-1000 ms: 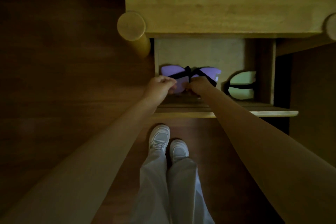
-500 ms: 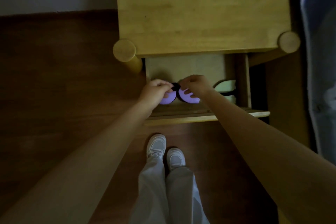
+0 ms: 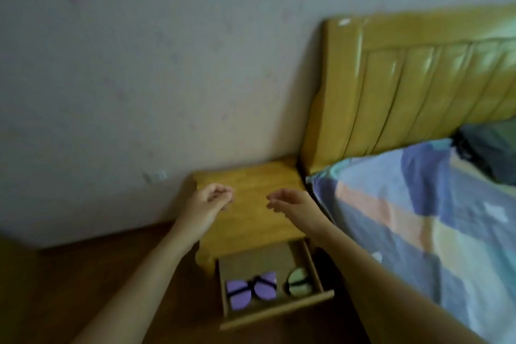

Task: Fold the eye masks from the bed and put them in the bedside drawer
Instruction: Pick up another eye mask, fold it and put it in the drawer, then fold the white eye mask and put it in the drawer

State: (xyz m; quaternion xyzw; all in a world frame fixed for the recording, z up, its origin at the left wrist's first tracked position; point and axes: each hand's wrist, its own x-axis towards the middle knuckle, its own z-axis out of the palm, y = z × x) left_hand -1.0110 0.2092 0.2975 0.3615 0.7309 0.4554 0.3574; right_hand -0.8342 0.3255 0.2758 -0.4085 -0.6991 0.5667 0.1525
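Note:
The bedside drawer stands pulled out below the wooden nightstand. A purple eye mask with a black strap lies in its left part, spread like a butterfly. A green eye mask, folded with a black strap round it, lies in the right part. My left hand hovers above the nightstand top, fingers loosely curled and holding nothing. My right hand is raised beside it, fingers relaxed and empty. Both hands are well above the drawer.
A bed with a blue, orange and green patchwork cover fills the right side. Its yellow padded headboard stands against the grey wall. A dark pillow lies at the far right. Dark wooden floor lies to the left.
Both hands have let go of the purple mask and risen out of the drawer to above the nightstand. The view has swung up from the drawer toward the wall and bed.

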